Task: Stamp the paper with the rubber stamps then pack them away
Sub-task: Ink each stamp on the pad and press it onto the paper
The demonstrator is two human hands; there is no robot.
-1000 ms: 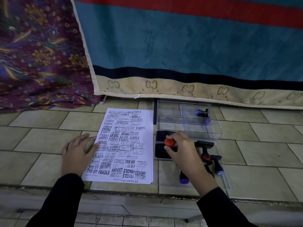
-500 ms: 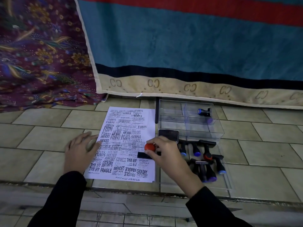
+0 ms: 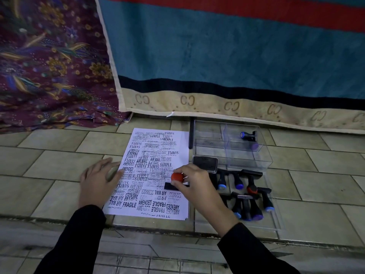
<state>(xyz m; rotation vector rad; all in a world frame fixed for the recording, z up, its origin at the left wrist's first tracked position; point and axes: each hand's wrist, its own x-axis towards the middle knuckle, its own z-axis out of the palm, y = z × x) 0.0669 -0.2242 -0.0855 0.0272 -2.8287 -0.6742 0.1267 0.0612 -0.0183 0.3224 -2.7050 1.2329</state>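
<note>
A white paper (image 3: pixel 152 155) covered in black stamped words lies on the tiled floor. My left hand (image 3: pixel 98 180) lies flat, fingers spread, on the paper's left edge. My right hand (image 3: pixel 195 184) grips a red-topped rubber stamp (image 3: pixel 176 177) whose black base rests on the right part of the sheet. A black ink pad (image 3: pixel 205 164) sits just right of the paper. Several black stamps (image 3: pixel 245 196) with blue, purple and red tops lie on a clear lid. One blue-topped stamp (image 3: pixel 248 135) lies in the clear plastic box (image 3: pixel 266 155).
A teal, red and beige mat (image 3: pixel 227 56) hangs behind the box. A purple floral cloth (image 3: pixel 49 66) is bunched at the left. A floor ledge (image 3: pixel 138 230) runs along below the paper. Bare tiles extend to the left and right.
My right hand carried the red-topped stamp left from the ink pad onto the paper and has it set down there. My left hand stayed on the paper's edge.
</note>
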